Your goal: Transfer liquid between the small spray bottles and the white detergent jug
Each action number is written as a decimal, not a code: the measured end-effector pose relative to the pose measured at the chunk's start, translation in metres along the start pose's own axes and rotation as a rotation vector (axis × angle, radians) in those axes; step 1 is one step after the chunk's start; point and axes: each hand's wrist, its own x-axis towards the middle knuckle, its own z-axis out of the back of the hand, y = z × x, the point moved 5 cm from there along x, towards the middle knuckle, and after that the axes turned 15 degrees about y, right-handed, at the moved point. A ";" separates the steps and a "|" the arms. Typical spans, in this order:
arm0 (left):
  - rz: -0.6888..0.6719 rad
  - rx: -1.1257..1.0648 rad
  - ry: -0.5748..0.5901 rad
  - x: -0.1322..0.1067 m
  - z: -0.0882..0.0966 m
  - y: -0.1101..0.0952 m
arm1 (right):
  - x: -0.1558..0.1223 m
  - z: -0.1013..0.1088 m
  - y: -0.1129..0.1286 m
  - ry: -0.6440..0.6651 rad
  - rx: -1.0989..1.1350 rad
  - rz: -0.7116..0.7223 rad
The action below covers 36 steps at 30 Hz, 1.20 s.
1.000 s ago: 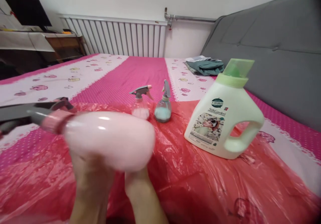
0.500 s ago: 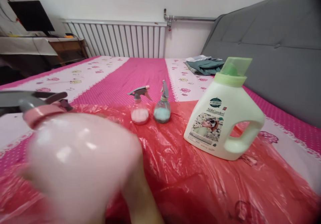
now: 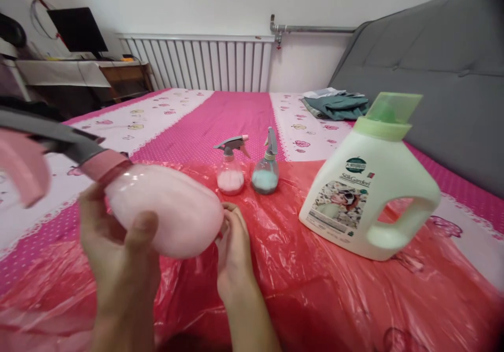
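A pink spray bottle (image 3: 173,205) with a grey and pink trigger head lies tilted on its side in the air, its head toward the left. My left hand (image 3: 122,247) is wrapped around the bottle near its neck, thumb on the near side. At the bottle's base, my right hand (image 3: 234,247) holds it with bent fingers, partly hidden behind it. Farther back stand two small spray bottles, a pink one (image 3: 230,180) and a blue-green one (image 3: 265,177). To the right is a large pale green detergent jug (image 3: 334,205) with a green cap.
Red plastic sheeting (image 3: 291,268) covers the near part of a bed with a pink patterned bedspread (image 3: 236,115). Folded clothes (image 3: 338,105) lie near the grey headboard (image 3: 433,52). A radiator (image 3: 205,63) and a desk with a monitor (image 3: 79,30) stand behind.
The pink spray bottle has turned from more upright to nearly sideways and moved farther from the camera. Both hands now show clearly around it. The whole view has shifted slightly left.
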 end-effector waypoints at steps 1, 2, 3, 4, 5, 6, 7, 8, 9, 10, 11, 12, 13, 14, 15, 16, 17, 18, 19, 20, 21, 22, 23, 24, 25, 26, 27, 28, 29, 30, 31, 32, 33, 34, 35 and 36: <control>0.031 -0.047 0.006 0.001 0.000 0.001 | 0.000 0.001 0.001 -0.003 -0.001 0.000; 0.069 -0.091 0.018 0.001 -0.001 0.004 | -0.001 0.002 0.001 -0.004 -0.002 -0.001; 0.102 -0.119 0.029 0.002 -0.001 0.008 | -0.001 0.002 0.002 -0.005 -0.004 -0.001; 0.121 -0.121 0.036 0.002 -0.001 0.011 | 0.000 0.003 0.003 -0.008 -0.007 0.003; 0.118 -0.088 0.029 0.002 0.001 0.013 | 0.000 0.005 0.005 -0.012 -0.012 0.010; 0.102 -0.037 0.017 0.002 0.002 0.015 | 0.001 0.006 0.006 -0.019 -0.018 0.016; 0.081 0.008 -0.004 0.002 0.004 0.017 | 0.002 0.007 0.008 -0.028 -0.027 0.022; 0.064 0.038 -0.018 0.001 0.006 0.019 | 0.003 0.009 0.010 -0.039 -0.037 0.027; 0.049 0.062 -0.027 0.000 0.007 0.021 | 0.003 0.011 0.011 -0.048 -0.049 0.030; 0.031 0.115 -0.022 -0.001 0.006 0.021 | 0.004 0.012 0.013 -0.055 -0.063 0.033; 0.010 0.205 -0.007 -0.001 0.005 0.021 | 0.005 0.013 0.014 -0.061 -0.080 0.039; -0.008 0.328 0.017 -0.003 0.003 0.021 | 0.005 0.015 0.016 -0.066 -0.103 0.049; -0.015 0.469 0.046 -0.004 0.000 0.021 | 0.005 0.016 0.018 -0.075 -0.130 0.065; -0.011 0.591 0.074 -0.005 -0.003 0.023 | 0.005 0.017 0.021 -0.088 -0.162 0.087; 0.000 0.675 0.087 -0.006 -0.005 0.026 | 0.004 0.019 0.024 -0.105 -0.195 0.112; 0.023 0.718 0.088 -0.006 -0.005 0.031 | 0.003 0.021 0.026 -0.123 -0.226 0.136; 0.049 0.733 0.079 -0.006 -0.003 0.036 | 0.002 0.022 0.029 -0.139 -0.252 0.156; 0.071 0.739 0.070 -0.005 0.000 0.041 | 0.002 0.023 0.031 -0.149 -0.269 0.170; 0.088 0.748 0.062 -0.003 0.003 0.045 | 0.001 0.024 0.033 -0.153 -0.280 0.176; 0.105 0.759 0.060 0.001 0.008 0.048 | 0.001 0.025 0.034 -0.153 -0.285 0.174; 0.121 0.766 0.068 0.005 0.012 0.051 | 0.000 0.025 0.035 -0.149 -0.286 0.169; 0.133 0.767 0.087 0.009 0.016 0.052 | 0.000 0.025 0.035 -0.142 -0.285 0.161; 0.139 0.769 0.109 0.014 0.019 0.052 | 0.000 0.024 0.035 -0.133 -0.282 0.150; 0.137 0.778 0.132 0.019 0.021 0.050 | 0.000 0.023 0.034 -0.120 -0.277 0.137; 0.124 0.797 0.159 0.024 0.022 0.048 | 0.000 0.023 0.033 -0.109 -0.270 0.126; 0.100 0.826 0.192 0.029 0.021 0.046 | 0.001 0.022 0.032 -0.100 -0.262 0.117; 0.068 0.865 0.229 0.033 0.018 0.044 | 0.001 0.021 0.032 -0.094 -0.254 0.110; 0.038 0.903 0.266 0.036 0.014 0.043 | 0.001 0.021 0.031 -0.090 -0.247 0.107; 0.021 0.931 0.300 0.039 0.011 0.044 | 0.001 0.020 0.031 -0.087 -0.242 0.106; 0.023 0.950 0.331 0.042 0.008 0.047 | 0.001 0.019 0.031 -0.081 -0.239 0.104; 0.039 0.961 0.348 0.045 0.007 0.050 | 0.001 0.018 0.031 -0.070 -0.238 0.099; 0.065 0.964 0.352 0.048 0.007 0.055 | 0.001 0.017 0.031 -0.057 -0.239 0.090; 0.094 0.962 0.346 0.050 0.009 0.059 | 0.001 0.016 0.031 -0.045 -0.242 0.078; 0.119 0.957 0.334 0.053 0.011 0.064 | 0.000 0.015 0.032 -0.035 -0.244 0.067; 0.139 0.951 0.319 0.055 0.015 0.067 | 0.000 0.014 0.032 -0.028 -0.246 0.058; 0.156 0.945 0.303 0.057 0.018 0.071 | -0.001 0.014 0.034 -0.026 -0.247 0.053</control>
